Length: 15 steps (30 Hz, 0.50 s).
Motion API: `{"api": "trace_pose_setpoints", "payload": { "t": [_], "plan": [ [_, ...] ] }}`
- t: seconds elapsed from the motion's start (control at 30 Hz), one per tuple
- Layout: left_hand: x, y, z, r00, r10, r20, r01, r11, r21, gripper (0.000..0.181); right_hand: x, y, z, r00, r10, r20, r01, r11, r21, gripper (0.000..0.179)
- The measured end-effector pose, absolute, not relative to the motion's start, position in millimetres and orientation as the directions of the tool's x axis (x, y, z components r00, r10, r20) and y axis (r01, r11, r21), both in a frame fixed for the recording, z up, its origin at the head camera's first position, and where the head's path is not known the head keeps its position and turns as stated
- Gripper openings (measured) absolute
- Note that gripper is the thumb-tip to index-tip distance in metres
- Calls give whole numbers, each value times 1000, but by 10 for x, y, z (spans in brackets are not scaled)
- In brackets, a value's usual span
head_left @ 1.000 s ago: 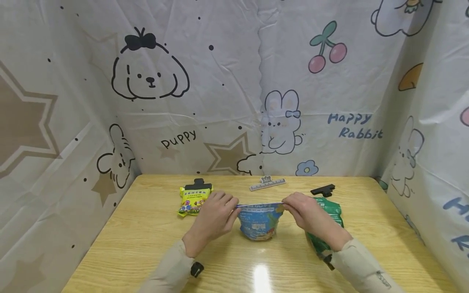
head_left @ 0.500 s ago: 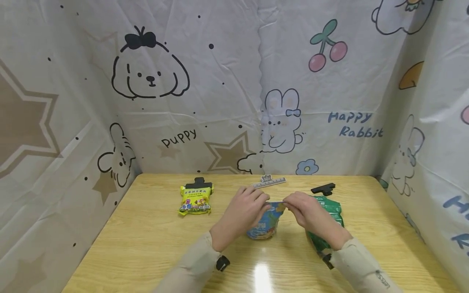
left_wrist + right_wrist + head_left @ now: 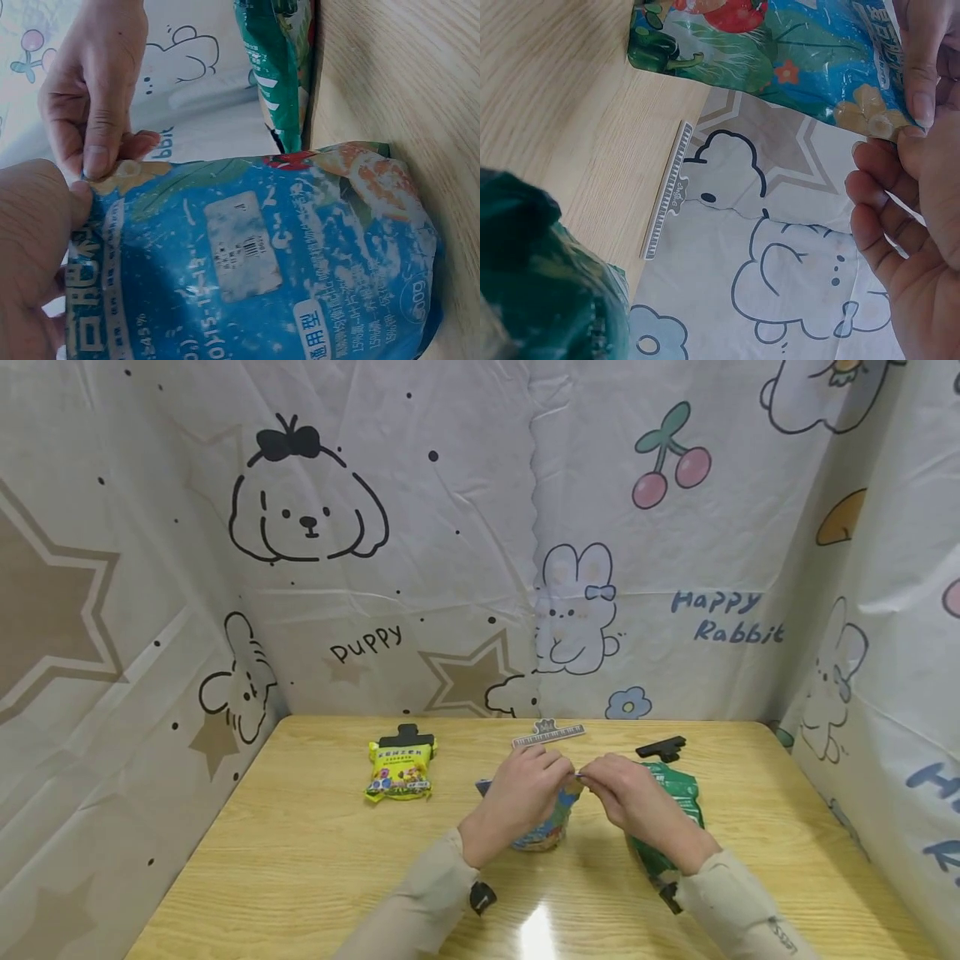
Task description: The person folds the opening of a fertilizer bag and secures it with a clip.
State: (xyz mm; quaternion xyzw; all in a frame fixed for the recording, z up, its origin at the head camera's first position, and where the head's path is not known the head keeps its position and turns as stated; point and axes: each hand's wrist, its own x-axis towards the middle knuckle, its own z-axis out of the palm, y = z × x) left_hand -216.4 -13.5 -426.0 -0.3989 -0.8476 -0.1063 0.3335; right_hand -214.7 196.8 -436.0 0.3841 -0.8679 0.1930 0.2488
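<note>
A blue plastic bag (image 3: 542, 837), printed with vegetables and flowers and bearing a white label (image 3: 241, 251), stands upright on the table in the middle. At its top right corner, my right hand (image 3: 626, 793) pinches the edge between thumb and forefinger. Close beside those fingertips, my left hand (image 3: 517, 793) pinches the same top edge and covers much of the bag in the head view. The top left corner pokes out behind the left hand. Under the right forearm lies a green bag (image 3: 678, 789), partly hidden.
Back left, a yellow bag (image 3: 403, 770) carries a black clip (image 3: 406, 738). A keyboard-patterned clip (image 3: 549, 734) lies near the table's (image 3: 300, 860) back edge. Another black clip (image 3: 662, 749) lies behind the green bag. Printed cloth (image 3: 450, 568) encloses the back and sides.
My left hand has slid rightward along the blue bag's top edge, from its left corner to beside the right hand. The right hand has kept its pinch in place.
</note>
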Motion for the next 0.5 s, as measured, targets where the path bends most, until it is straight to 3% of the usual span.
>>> {"api": "trace_pose_setpoints", "payload": {
  "t": [0.27,0.5],
  "plan": [
    [-2201,-133,-4301,-419,579,699,724,678,-128,29,-2141,1964,-4365,-563,-574,594,-771,623,-130,14],
    [-2215,-171,-4332,-439,586,680,710,691,-137,29,-2127,1981,-4363,-580,-571,581,-760,636,-135,13]
  ]
}}
